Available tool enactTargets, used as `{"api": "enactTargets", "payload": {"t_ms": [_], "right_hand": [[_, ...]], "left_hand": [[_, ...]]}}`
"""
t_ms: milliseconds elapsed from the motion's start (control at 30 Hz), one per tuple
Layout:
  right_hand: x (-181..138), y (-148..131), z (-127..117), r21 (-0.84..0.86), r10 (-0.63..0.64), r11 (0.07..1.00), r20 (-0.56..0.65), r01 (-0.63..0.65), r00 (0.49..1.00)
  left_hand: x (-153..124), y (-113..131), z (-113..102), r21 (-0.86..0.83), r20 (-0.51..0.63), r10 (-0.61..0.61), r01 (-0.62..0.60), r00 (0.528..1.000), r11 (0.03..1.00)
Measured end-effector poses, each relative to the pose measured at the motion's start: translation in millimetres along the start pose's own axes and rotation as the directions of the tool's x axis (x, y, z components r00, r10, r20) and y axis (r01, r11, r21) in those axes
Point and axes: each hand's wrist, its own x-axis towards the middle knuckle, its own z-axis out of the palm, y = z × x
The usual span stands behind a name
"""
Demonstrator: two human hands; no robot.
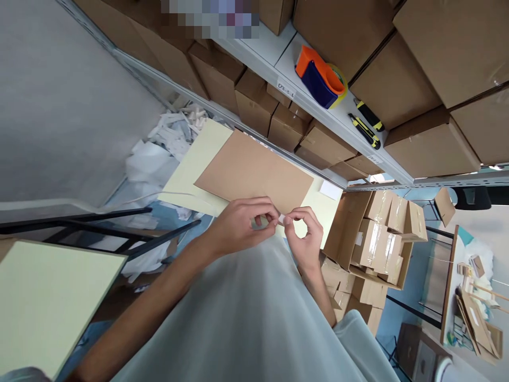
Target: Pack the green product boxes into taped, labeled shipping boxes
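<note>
Close in front of my body, both hands meet at the fingertips around a small white piece, perhaps paper or a sticker; its kind is too small to make out. My left hand pinches it from the left between thumb and forefinger. On the other side, the thumb and forefinger of my right hand are closed on it too. Just beyond the hands lies a flat brown cardboard sheet on a pale yellow tabletop. Near the table's right end rests a white slip.
Above the table, a metal shelf holds cardboard boxes, an orange and blue tape dispenser and two yellow-black box cutters. A large carton filled with small boxes stands right. Scrap paper is heaped at left, near another tabletop.
</note>
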Motion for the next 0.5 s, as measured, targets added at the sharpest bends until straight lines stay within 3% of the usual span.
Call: {"api": "enactTargets", "payload": {"t_ms": [267, 500], "right_hand": [[2, 9, -8, 0.183, 0.283, 0.950, -0.174, -0.252, 0.943], [-5, 14, -8, 0.212, 0.394, 0.916, -0.304, -0.342, 0.867]], "left_hand": [[-3, -35, -23, -0.212, -0.163, -0.287, 0.251, 0.944, 0.945], [-4, -100, -82, -0.527, -0.275, -0.503, 0.309, 0.819, 0.792]]}}
